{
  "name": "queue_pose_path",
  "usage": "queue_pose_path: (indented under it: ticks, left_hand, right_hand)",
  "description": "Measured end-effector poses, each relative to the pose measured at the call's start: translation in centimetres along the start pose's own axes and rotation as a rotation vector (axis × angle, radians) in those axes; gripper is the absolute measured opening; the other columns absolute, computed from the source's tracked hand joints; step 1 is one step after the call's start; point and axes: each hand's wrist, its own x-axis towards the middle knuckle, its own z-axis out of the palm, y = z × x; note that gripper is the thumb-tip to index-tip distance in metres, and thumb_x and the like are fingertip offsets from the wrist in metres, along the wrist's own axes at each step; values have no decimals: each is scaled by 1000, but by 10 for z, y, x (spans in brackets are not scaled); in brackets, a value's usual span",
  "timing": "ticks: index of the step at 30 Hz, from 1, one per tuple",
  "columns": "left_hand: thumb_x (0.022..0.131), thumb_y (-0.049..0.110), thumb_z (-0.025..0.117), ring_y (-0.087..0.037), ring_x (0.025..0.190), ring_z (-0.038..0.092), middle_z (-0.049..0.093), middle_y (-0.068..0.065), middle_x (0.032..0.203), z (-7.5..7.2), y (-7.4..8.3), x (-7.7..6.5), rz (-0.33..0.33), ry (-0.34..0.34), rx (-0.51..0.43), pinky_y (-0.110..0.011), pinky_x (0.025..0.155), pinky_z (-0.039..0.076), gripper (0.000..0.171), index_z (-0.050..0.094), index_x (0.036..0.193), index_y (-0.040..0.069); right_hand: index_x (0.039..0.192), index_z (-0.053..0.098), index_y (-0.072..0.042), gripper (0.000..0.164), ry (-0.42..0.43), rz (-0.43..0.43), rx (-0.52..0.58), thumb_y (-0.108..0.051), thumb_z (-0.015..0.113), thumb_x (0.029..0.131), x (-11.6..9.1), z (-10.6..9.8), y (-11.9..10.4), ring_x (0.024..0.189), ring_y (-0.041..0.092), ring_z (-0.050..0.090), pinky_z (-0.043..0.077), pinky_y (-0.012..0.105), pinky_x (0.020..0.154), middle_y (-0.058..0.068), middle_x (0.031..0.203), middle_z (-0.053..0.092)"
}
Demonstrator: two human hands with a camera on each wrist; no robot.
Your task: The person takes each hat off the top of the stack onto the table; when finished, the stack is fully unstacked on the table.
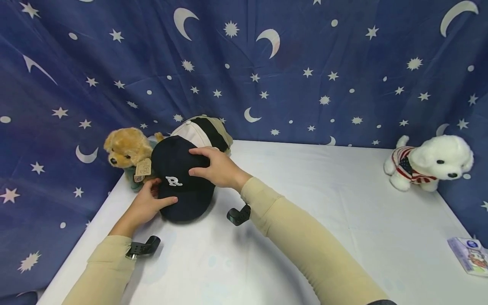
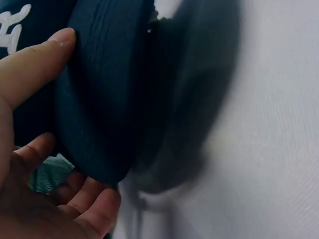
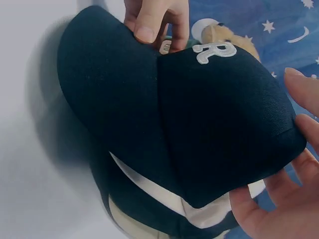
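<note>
Head view: a dark cap sits toward eight o'clock from the middle, its rounded cloth crown uppermost and its smooth, curved brim toward the person. A raised white letter R with a slightly fuzzy face is fixed to the crown's front. The left hand, at the cap's eight o'clock, pinches it where brim and crown meet: the thumb lies on the front, the other fingers bent at the edge, and the left wrist view shows ribbed stitching along the brim. At two o'clock the right hand holds the crown, its fingers well spread in a wide curve, some slipping behind the edge in the right wrist view.

Just beyond, at one o'clock from the dark cap, are more caps with white, black and beige domed panels. At ten o'clock stands a tan plush dog, furry, with a flat card tag. Well off at three o'clock is a fluffy white plush dog in a striped knit-like top. A flat, glossy, lilac box lies between three and four o'clock on the white bench.
</note>
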Motion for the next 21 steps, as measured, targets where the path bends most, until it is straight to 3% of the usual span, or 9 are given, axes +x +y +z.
queue_pose_path:
  ticks: [7,13,21]
  left_hand:
    - [88,33,79,-49,136,33,27,-30,153,2,14,-13,0,-21,-30,-57,103,40,95,21,154,-4]
    - [89,27,78,-46,132,41,32,-28,151,8,28,-22,64,-56,-59,-49,96,48,87,27,152,-4]
    - [89,23,78,-39,128,47,35,-22,153,18,49,-24,149,-119,-88,-46,97,47,78,35,151,0]
  right_hand:
    - [145,54,-14,58,16,3,25,-26,74,93,-17,-17,0,132,14,45,34,27,109,2,147,49]
    - [144,54,-14,56,49,2,57,-22,73,92,-36,-35,5,122,21,51,42,31,103,1,143,51]
    - [141,57,-16,53,126,32,88,-20,74,91,-59,-66,13,110,24,56,49,35,92,0,137,55]
